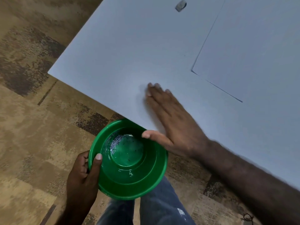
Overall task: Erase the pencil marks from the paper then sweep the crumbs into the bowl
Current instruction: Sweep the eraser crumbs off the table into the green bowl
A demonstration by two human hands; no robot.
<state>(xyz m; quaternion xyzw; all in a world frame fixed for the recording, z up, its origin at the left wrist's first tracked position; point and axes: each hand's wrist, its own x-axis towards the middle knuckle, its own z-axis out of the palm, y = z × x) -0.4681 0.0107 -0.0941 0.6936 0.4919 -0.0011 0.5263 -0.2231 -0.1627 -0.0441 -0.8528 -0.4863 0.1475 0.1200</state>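
My left hand [84, 174] grips the rim of a green bowl [146, 181], thumb inside, and holds it just below the near edge of the white table [123, 62]. A small pile of grey eraser crumbs [116, 142] lies in the bowl. Flat on the table near that edge lies my right hand [170, 120], fingers straight and blurred, thumb over the bowl's rim. A white sheet of paper [253, 52] lies at the right of the table. A grey eraser [180, 5] sits at the far side.
Brown patterned carpet [32, 111] covers the floor left of and below the table. My legs in blue jeans [155, 208] show under the bowl. A small dark object [247, 217] lies on the floor at the bottom right.
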